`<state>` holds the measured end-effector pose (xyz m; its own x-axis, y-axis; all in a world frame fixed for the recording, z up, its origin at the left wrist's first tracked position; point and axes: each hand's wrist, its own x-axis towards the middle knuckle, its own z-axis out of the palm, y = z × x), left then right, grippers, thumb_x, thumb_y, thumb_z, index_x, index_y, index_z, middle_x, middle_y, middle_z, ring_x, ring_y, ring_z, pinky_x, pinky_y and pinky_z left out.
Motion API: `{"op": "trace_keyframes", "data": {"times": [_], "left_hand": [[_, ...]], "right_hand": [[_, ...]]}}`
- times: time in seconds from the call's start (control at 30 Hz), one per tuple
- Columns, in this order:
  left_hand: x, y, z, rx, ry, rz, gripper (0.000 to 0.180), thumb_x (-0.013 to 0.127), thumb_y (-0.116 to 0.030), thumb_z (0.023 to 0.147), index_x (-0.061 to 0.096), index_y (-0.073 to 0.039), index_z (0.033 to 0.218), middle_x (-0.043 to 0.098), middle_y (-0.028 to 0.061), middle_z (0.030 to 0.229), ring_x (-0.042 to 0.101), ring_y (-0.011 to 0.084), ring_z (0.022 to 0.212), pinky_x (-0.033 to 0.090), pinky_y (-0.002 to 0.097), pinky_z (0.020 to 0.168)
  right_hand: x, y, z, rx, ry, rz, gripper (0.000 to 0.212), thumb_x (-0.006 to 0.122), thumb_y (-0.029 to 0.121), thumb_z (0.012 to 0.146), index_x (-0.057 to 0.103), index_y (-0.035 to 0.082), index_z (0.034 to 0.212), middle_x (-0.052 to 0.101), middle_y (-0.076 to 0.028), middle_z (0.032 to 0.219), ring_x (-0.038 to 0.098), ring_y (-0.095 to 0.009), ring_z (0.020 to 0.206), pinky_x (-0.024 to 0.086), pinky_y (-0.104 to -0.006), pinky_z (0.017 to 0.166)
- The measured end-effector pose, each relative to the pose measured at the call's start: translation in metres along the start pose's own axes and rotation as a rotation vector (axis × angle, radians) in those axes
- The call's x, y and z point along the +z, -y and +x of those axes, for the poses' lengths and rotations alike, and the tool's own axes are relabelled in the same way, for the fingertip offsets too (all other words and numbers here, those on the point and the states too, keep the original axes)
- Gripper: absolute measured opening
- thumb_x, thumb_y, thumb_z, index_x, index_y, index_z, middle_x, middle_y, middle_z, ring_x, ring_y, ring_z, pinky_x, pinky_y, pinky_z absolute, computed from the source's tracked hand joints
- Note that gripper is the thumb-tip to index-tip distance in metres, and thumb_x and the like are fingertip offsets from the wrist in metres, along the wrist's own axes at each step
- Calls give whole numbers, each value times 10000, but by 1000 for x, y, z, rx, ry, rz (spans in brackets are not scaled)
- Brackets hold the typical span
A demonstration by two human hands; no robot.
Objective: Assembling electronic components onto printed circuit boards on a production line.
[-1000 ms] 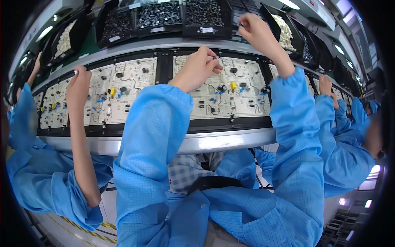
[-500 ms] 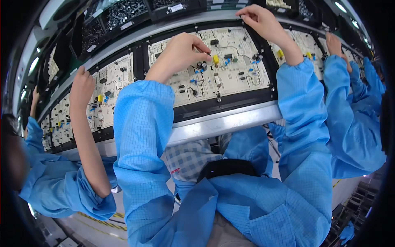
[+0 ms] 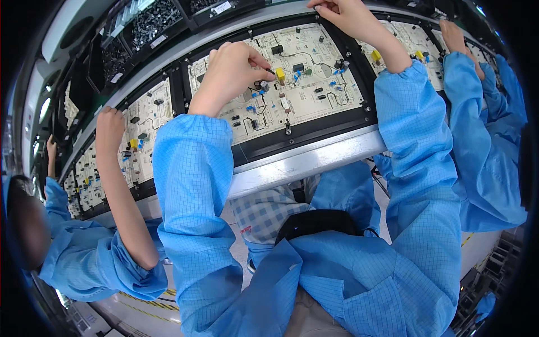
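Observation:
My left hand is over the middle of a pale circuit board, its thumb and forefinger pinched on a small black component. Right beside those fingertips are a yellow block-shaped part and some round capacitors standing on the board. My right hand reaches past the board's far right corner, fingertips pinched together by the rail. Whatever they hold is too small and dark to name. The board lies flat in a black frame.
Black bins of small metal parts line the far side. A metal rail runs along the near edge. More boards sit left and right. Co-workers' hands are close by: one at left, one at right.
The view has shifted a little, so the board and both hands appear slightly further left. Both of my hands keep their pinch; the left remains by the yellow part.

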<state>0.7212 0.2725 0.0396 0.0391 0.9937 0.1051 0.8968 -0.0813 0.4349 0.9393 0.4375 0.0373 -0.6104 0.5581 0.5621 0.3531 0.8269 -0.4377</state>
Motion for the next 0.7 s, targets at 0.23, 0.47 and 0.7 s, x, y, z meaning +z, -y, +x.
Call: {"op": "trace_keyframes", "data": {"times": [0.23, 0.47, 0.7], "left_hand": [[0, 0, 2, 38, -34, 18, 214, 803, -241, 633, 750, -80, 765, 683, 87, 703, 640, 218, 655, 458, 321, 713], [-2, -11, 1, -15, 7, 45, 173, 788, -229, 649, 749, -94, 750, 687, 66, 698, 641, 206, 659, 436, 323, 735], [-5, -2, 1, -52, 85, -63, 154, 780, -227, 669, 749, -104, 757, 692, 46, 698, 645, 185, 657, 423, 327, 756]], "right_hand": [[-1, -7, 1, -68, 7, -40, 162, 631, 127, 817, 667, 25, 937, 623, -145, 826, 601, -275, 759, 481, -345, 676], [-9, 8, -3, 142, 192, 108, 186, 630, 129, 800, 654, 2, 934, 639, -180, 826, 626, -314, 778, 496, -388, 684], [6, -9, -10, -85, 343, -40, 134, 617, 88, 871, 658, 29, 984, 628, -68, 851, 593, -156, 754, 489, -273, 685]]}}
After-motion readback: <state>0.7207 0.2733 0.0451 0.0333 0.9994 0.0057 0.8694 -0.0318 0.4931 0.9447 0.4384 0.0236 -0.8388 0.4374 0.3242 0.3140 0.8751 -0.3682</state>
